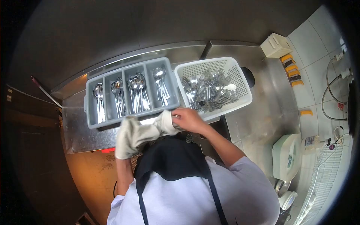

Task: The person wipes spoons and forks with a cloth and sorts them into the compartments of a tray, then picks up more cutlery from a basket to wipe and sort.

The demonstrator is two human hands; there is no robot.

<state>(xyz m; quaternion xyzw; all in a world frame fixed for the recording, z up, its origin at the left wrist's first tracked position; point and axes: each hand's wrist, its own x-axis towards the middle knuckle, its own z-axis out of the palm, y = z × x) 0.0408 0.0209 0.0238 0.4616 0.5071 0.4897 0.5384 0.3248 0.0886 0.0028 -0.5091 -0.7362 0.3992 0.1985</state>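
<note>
An off-white cloth [144, 133] stretches between my two hands, in front of the grey cutlery tray. My left hand [126, 137] is wrapped in the cloth, its fingers covered, and it grips the cloth from inside. Bare fingers of my right hand [187, 119] pinch the cloth's right end; whether cutlery is inside the folds is hidden. The grey tray [89, 107] has several compartments with spoons [99, 103], forks [159, 75] and other cutlery. Beside it, a white perforated basket [245, 92] holds a jumbled heap of forks [212, 92] and a white spoon [229, 87].
Tray and basket stand on a steel counter [258, 112] against a dark wall. A round black object [247, 77] sits behind the basket. Yellow-handled knives [292, 69] and a white box [276, 45] are at the right wall, above a pale green appliance [287, 157].
</note>
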